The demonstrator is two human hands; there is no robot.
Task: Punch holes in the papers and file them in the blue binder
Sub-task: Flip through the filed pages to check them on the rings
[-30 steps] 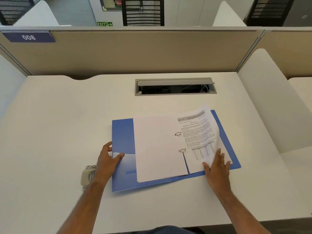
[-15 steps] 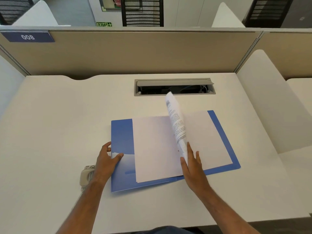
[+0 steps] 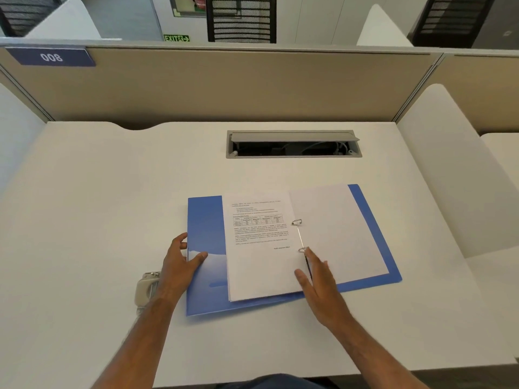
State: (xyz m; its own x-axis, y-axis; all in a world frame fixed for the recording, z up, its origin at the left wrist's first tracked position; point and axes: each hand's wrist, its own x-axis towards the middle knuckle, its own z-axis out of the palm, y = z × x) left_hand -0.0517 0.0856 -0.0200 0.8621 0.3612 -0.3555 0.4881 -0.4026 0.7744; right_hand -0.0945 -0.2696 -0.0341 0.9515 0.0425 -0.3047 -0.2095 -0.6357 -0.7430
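The blue binder [image 3: 206, 217] lies open on the white desk. A printed sheet [image 3: 258, 242] tops the left stack of papers, and a blank white page [image 3: 339, 234] lies on the right side. Two metal rings [image 3: 297, 222] pass through the papers at the spine. My left hand [image 3: 179, 265] grips the binder's left cover edge, thumb on top. My right hand [image 3: 317, 279] rests flat with fingers apart on the papers near the lower ring, holding nothing.
A beige hole punch [image 3: 146, 290] sits on the desk [image 3: 98, 206] behind my left wrist, partly hidden. A grey cable hatch [image 3: 293, 144] stands open at the back. Beige partitions wall the desk at the back and a white divider on the right.
My right hand flipped the printed sheet from the right side over the rings onto the left stack, then came down by the spine. My left hand has stayed on the cover.
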